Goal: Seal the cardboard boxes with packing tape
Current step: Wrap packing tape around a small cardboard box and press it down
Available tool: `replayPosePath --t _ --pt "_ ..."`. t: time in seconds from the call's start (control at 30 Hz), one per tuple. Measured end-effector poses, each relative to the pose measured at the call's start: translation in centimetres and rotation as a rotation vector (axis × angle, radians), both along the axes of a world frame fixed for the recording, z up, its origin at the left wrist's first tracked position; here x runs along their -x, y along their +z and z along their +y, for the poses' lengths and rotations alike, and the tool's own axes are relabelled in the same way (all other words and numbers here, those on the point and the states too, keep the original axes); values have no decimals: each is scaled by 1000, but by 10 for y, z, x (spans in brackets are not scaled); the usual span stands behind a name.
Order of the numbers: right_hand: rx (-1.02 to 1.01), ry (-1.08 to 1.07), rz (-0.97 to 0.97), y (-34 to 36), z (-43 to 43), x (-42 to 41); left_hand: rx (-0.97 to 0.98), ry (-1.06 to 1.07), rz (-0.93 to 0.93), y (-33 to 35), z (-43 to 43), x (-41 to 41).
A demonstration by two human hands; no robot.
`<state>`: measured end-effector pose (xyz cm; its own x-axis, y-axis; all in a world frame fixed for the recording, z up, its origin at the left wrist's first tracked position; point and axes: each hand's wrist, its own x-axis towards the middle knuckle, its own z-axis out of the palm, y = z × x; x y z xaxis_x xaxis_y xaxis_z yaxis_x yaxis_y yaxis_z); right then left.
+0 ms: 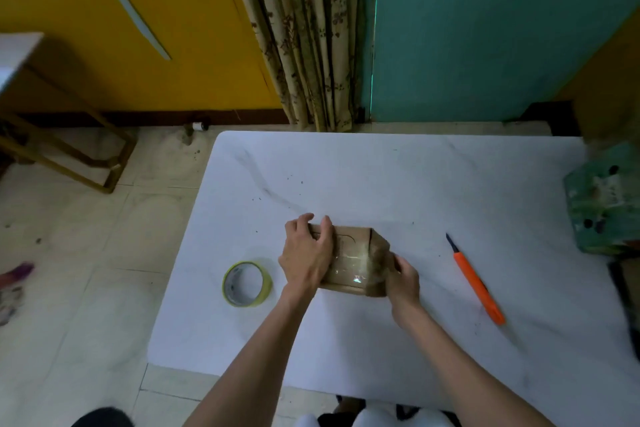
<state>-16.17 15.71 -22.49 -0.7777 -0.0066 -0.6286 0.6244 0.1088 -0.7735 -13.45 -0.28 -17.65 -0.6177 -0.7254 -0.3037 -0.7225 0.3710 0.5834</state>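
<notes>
A small brown cardboard box (pixel 356 258) lies on the white table (pixel 381 177), with shiny clear tape across its top and right side. My left hand (pixel 306 253) lies over the box's left end, its fingers curled over the far edge. My right hand (pixel 403 279) grips the box's right near corner, fingers curled against the taped side. A roll of packing tape (pixel 246 283) with a yellow core lies flat just left of the box.
An orange utility knife (pixel 476 282) with its blade out lies on the table to the right. A green patterned object (pixel 606 198) stands at the table's right edge. A wooden frame (pixel 69 149) stands on the tiled floor at left.
</notes>
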Motion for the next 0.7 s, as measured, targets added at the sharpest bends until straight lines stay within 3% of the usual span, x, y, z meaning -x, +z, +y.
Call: replayPosePath --t 0.13,0.3,0.43,0.5,0.6,0.7 --pt "-66 -60 212 29 27 15 -266 90 174 -26 9 -1" --pt "-203 23 378 42 44 26 -218 -45 36 -70 30 -15" --pt "-195 29 366 44 50 25 -540 254 205 -54 28 -9" --pt "-163 48 368 49 50 21 -647 288 320 -34 34 -12" --pt "-173 172 273 49 47 16 -657 128 281 -15 56 -22" --pt "-294 289 191 48 36 21 -467 0 226 -13 77 -22"
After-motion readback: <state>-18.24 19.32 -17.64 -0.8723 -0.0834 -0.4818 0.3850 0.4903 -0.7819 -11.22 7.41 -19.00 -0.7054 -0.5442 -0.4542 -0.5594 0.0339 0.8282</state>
